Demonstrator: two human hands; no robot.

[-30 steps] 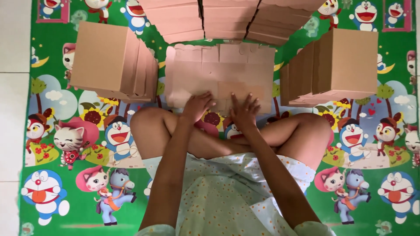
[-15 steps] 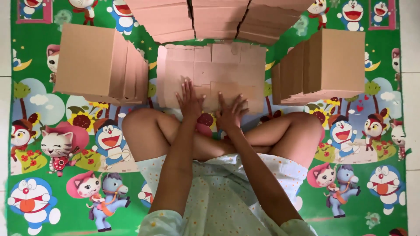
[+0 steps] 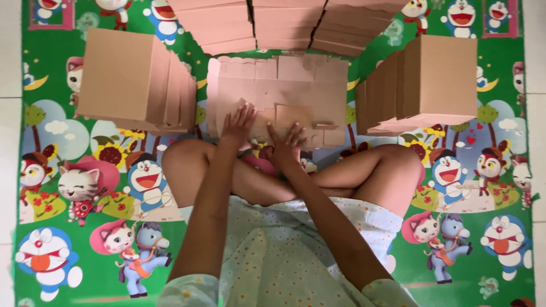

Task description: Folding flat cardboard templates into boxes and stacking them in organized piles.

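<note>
A flat, unfolded brown cardboard box blank [image 3: 296, 85] lies on the cartoon-printed play mat in front of my crossed legs. My left hand [image 3: 238, 126] rests palm down on its near left part, fingers spread. My right hand [image 3: 286, 142] presses flat on its near edge just right of the left hand, fingers apart. Both hands touch the cardboard and grip nothing.
A stack of folded cardboard boxes [image 3: 133, 79] stands to the left and another stack [image 3: 424, 85] to the right. More flat cardboard piles [image 3: 284, 23] lie beyond the blank. The green mat [image 3: 74, 187] covers a white tiled floor [image 3: 8, 113].
Both hands have stayed on the cardboard blank, shifting slightly left and closer together. The camera view has moved a little, so the stacks sit differently in frame.
</note>
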